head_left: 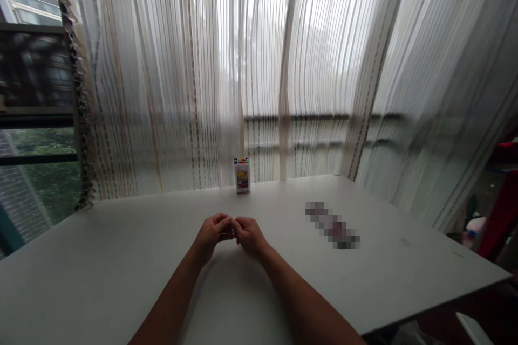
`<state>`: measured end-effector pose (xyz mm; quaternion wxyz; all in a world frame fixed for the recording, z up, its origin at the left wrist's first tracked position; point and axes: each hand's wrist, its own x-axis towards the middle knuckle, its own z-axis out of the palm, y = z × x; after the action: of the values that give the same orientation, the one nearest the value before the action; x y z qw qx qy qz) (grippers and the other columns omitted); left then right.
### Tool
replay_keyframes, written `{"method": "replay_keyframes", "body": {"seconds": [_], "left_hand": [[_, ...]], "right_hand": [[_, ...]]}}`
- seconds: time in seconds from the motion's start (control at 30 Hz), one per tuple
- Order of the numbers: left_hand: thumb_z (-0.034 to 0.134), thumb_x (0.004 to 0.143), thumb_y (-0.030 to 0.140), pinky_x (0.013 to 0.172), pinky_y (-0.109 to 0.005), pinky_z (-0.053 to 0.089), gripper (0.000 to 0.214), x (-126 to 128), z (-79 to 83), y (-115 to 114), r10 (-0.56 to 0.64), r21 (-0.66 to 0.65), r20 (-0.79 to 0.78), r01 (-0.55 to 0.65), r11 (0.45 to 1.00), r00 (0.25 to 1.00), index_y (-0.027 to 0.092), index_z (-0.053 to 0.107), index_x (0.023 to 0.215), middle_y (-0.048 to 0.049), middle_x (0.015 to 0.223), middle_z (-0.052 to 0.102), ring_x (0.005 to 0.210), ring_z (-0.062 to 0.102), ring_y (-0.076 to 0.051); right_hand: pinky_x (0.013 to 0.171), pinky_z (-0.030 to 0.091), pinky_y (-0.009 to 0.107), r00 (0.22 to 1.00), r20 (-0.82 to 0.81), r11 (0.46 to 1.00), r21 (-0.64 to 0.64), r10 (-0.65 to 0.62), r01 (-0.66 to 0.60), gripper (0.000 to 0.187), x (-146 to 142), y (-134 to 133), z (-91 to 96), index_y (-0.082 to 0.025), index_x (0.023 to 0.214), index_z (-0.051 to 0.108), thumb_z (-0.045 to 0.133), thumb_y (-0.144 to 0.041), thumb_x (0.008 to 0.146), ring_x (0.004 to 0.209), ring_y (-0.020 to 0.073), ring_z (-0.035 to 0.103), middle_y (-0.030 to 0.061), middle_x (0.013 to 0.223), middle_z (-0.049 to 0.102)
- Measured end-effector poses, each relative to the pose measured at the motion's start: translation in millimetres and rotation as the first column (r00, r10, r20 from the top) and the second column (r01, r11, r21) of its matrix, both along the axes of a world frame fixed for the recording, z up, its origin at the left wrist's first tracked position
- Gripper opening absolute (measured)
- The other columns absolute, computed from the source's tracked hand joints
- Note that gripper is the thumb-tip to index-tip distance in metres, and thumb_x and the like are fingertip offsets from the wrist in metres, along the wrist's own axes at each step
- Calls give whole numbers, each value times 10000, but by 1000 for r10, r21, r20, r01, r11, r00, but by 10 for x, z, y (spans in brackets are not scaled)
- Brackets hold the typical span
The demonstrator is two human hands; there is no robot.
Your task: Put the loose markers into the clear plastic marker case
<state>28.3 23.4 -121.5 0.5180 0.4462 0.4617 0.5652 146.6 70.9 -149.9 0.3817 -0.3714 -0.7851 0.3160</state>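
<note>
Over the middle of the white table [133, 248], my left hand [215, 233] and my right hand [247, 233] meet at the fingertips. Both have curled fingers, with thumb and forefinger pinched together. Whatever may lie between them is hidden or too small to make out. Beyond the hands, close to the table's far edge, a clear pack of markers [242, 177] stands upright, with coloured caps on top and a yellow label on its front. Neither hand touches it.
To the right on the table lies a long object blurred by pixels [332, 225], its kind unclear. Sheer striped curtains [259, 64] hang behind the far edge. The table's right corner [508, 275] overlooks a dark area with a few indistinct items.
</note>
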Motion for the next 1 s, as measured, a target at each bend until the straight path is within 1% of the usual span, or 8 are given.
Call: {"method": "replay_keyframes", "body": {"seconds": [0.2, 0.43, 0.57, 0.83, 1.0], "left_hand": [[705, 557, 384, 561, -250, 445, 310, 8, 3, 2, 21, 3, 11, -21, 1000, 1000, 148, 510, 604, 40, 506, 526, 479, 501, -89], [703, 549, 394, 570, -245, 448, 308, 42, 40, -19, 19, -3, -22, -19, 1000, 1000, 135, 581, 661, 25, 543, 550, 499, 500, -87], [700, 558, 380, 580, -247, 459, 287, 40, 37, -15, 16, 0, -20, -16, 1000, 1000, 140, 559, 628, 32, 526, 534, 504, 498, -87], [667, 609, 387, 585, -245, 459, 277, 23, -5, 2, -14, 13, -27, 14, 1000, 1000, 143, 540, 639, 28, 541, 542, 509, 503, -87], [668, 613, 387, 584, -243, 460, 277, 16, -10, 6, -18, 14, -23, 18, 1000, 1000, 142, 540, 634, 31, 532, 534, 511, 505, -88]], "right_hand": [[500, 346, 185, 1000, 3, 1000, 22, 0, 0, 419, 2, 5, -1, -147, 616, 636, 387, -376, 862, 518, 98, 504, 9, 492, 563], [497, 349, 185, 1000, -6, 1000, 7, 3, -3, 453, 18, 19, -12, -150, 643, 650, 385, -450, 855, 525, 102, 512, 11, 498, 571], [500, 353, 185, 1000, -7, 1000, 5, 4, -4, 448, 25, 15, -12, -153, 647, 652, 386, -447, 854, 532, 105, 518, 13, 500, 576], [518, 366, 186, 1000, -23, 1000, 19, 20, -20, 434, 25, 15, -20, -154, 630, 642, 387, -422, 856, 549, 106, 535, 12, 523, 587], [520, 370, 188, 1000, -22, 1000, 23, 16, -15, 423, 20, 22, -35, -155, 632, 641, 390, -411, 855, 554, 106, 537, 15, 531, 593]]}}
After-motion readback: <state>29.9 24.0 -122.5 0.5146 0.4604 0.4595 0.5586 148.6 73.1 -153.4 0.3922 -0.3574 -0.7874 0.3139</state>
